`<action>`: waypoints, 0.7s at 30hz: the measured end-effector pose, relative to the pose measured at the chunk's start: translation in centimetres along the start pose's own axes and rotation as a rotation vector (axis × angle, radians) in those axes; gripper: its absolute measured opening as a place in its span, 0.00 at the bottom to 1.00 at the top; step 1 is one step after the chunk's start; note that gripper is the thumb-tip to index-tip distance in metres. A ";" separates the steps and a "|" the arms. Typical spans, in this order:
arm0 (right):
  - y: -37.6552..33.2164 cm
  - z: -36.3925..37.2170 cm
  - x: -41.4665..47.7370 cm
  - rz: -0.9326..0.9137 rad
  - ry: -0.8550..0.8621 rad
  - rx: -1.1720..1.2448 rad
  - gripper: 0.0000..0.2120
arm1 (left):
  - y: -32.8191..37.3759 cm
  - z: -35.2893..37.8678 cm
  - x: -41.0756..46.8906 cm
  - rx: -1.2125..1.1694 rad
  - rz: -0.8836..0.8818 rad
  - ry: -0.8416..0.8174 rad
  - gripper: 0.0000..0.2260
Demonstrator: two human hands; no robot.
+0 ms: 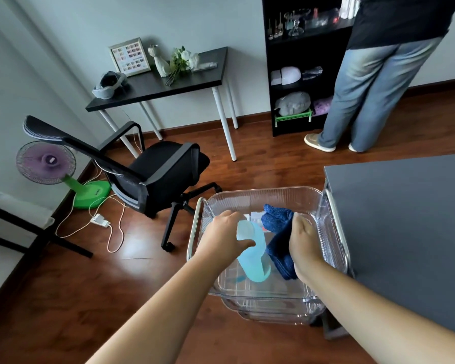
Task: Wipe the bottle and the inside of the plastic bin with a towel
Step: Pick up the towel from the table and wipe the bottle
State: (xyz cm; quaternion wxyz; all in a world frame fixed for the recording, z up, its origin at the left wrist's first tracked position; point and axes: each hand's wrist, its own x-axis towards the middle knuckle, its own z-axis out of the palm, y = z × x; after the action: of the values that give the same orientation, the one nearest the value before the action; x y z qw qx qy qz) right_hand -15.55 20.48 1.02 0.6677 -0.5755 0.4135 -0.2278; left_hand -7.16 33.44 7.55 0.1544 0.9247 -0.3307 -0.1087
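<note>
While gripped by the left hand, bottle upright, cap upward.

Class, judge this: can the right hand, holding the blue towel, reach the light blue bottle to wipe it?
Probably yes: the right hand presses the blue towel beside the light blue bottle, nothing between.

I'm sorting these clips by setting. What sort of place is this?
Probably a small home nail studio or workroom: a framed nail-colour chart on a black desk, small bottles and a white lamp-like device on the black shelf unit, and an office chair.
</note>
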 end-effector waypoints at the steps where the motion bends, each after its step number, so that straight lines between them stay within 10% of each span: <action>1: -0.1 -0.1 -0.3 -0.016 -0.002 -0.008 0.20 | -0.1 -0.3 0.3 0.009 0.030 -0.034 0.24; 12: 3.4 2.9 -4.0 -0.288 -0.300 -0.074 0.18 | -0.4 -0.2 0.3 -0.067 0.091 0.010 0.23; 21: 1.8 4.4 0.9 0.012 -0.513 -0.006 0.16 | -0.6 -0.2 0.2 -0.059 0.066 -0.007 0.24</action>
State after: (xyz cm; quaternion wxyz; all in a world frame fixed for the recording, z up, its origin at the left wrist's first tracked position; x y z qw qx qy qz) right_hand -11.82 22.72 -0.99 0.7503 -0.6141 0.2347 -0.0692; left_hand -6.65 33.79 7.48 0.1840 0.9078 -0.3583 -0.1165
